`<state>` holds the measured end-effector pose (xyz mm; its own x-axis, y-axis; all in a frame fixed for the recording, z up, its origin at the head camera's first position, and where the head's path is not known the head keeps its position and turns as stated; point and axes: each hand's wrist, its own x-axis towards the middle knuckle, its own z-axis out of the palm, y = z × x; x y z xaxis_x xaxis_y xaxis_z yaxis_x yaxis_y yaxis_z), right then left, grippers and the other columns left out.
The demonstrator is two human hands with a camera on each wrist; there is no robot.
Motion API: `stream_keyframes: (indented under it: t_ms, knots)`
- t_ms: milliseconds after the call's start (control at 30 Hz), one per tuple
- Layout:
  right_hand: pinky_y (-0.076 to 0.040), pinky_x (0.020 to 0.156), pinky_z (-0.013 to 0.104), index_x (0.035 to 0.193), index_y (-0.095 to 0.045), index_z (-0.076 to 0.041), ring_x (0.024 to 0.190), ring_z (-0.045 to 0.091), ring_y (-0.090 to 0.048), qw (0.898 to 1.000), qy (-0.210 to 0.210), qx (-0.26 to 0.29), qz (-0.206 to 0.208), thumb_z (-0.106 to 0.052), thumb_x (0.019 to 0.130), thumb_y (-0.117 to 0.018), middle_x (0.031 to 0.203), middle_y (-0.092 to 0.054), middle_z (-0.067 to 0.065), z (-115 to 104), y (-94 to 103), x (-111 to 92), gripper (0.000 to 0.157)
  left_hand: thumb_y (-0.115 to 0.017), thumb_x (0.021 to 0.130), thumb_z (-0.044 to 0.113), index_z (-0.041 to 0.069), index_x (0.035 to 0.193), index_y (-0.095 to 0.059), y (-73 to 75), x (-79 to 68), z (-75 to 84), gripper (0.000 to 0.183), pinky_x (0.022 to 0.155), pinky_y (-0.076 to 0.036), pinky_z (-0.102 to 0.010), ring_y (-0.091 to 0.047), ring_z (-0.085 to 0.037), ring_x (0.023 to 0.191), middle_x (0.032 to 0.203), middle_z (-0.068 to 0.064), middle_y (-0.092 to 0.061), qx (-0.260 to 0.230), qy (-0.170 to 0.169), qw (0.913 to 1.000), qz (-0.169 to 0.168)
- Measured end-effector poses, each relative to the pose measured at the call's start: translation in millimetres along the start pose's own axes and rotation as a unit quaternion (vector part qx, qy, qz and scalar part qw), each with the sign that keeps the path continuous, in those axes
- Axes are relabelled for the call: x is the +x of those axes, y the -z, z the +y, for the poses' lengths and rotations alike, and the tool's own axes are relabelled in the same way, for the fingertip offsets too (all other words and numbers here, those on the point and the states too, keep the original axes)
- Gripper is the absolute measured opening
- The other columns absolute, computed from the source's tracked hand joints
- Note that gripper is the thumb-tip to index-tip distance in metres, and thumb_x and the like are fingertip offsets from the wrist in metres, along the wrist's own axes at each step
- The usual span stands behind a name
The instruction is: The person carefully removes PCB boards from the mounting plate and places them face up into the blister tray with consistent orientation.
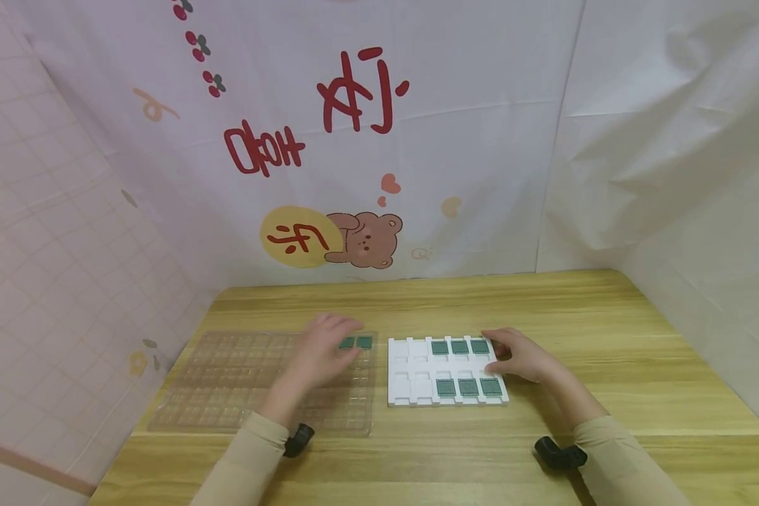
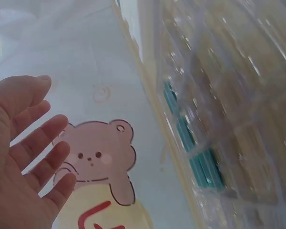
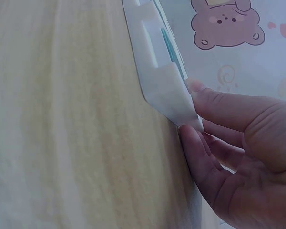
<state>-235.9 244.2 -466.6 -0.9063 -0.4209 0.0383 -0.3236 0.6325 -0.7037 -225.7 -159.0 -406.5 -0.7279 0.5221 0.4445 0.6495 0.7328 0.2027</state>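
Observation:
My left hand point(image 1: 322, 351) hovers over the clear plastic tray point(image 1: 228, 351), its fingers loosely bent and spread. In the left wrist view, that hand point(image 2: 28, 152) has nothing between its thumb and fingers. Small green circuit boards point(image 1: 364, 342) sit in the clear tray's far right corner, close to the left fingertips. A white tray point(image 1: 419, 367) lies to the right, with three green boards point(image 1: 459, 347) in its far row and three in its near row. My right hand point(image 1: 525, 357) holds the white tray's right edge, thumb and fingers pinching it in the right wrist view.
Both trays lie on a wood-grain table point(image 1: 443, 457), side by side with a narrow gap. A white printed sheet point(image 1: 481, 140) hangs behind the table, and a grid-patterned one point(image 1: 69, 232) hangs at the left. Black bands with cameras point(image 1: 561, 455) sit at both wrists.

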Motion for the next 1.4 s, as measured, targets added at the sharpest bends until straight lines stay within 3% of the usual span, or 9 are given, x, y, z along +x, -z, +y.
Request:
stream_keyframes:
  t_ms: [300,467,900,1400]
  knots:
    - [-0.049,0.089,0.048,0.137,-0.047,0.013,0.102,0.033,-0.059,1.000,0.001,0.001,-0.001,-0.013,0.081,-0.082,0.128,-0.049,0.031,0.9,-0.5,0.4,0.071,-0.082,0.079,0.016,0.011,0.115,-0.070,-5.4,6.4,15.7,0.037,0.091,-0.047,-0.045,-0.058,-0.025,0.107,0.113,-0.004,-0.068,-0.001,-0.062,0.9975,0.032]
    - [-0.049,0.089,0.047,0.137,-0.047,0.013,0.102,0.033,-0.058,1.000,0.003,-0.001,0.000,-0.014,0.081,-0.082,0.128,-0.049,0.030,1.4,-0.5,0.3,0.071,-0.082,0.079,0.016,0.009,0.116,-0.070,-12.6,11.7,23.6,0.040,0.092,-0.046,-0.045,-0.057,-0.025,0.107,0.113,-0.004,-0.068,-0.013,-0.079,0.9958,0.043]
    - [-0.048,0.089,0.047,0.138,-0.046,0.012,0.102,0.032,-0.058,1.000,-0.002,-0.004,-0.002,-0.015,0.082,-0.081,0.129,-0.049,0.030,-0.8,-0.2,-1.0,0.072,-0.079,0.083,0.025,0.015,0.117,-0.070,-30.7,27.0,49.5,0.037,0.095,-0.045,-0.040,-0.056,-0.021,0.110,0.115,0.000,-0.067,-0.020,-0.074,0.9969,0.014]
    - [-0.047,0.089,0.048,0.138,-0.046,0.012,0.102,0.032,-0.056,1.000,0.001,-0.001,-0.001,-0.016,0.082,-0.082,0.128,-0.049,0.029,0.1,0.3,-1.4,0.073,-0.075,0.088,0.029,0.016,0.124,-0.067,-43.5,45.2,75.0,0.039,0.103,-0.041,-0.041,-0.054,-0.020,0.118,0.123,0.001,-0.065,-0.060,-0.049,0.9968,-0.021]
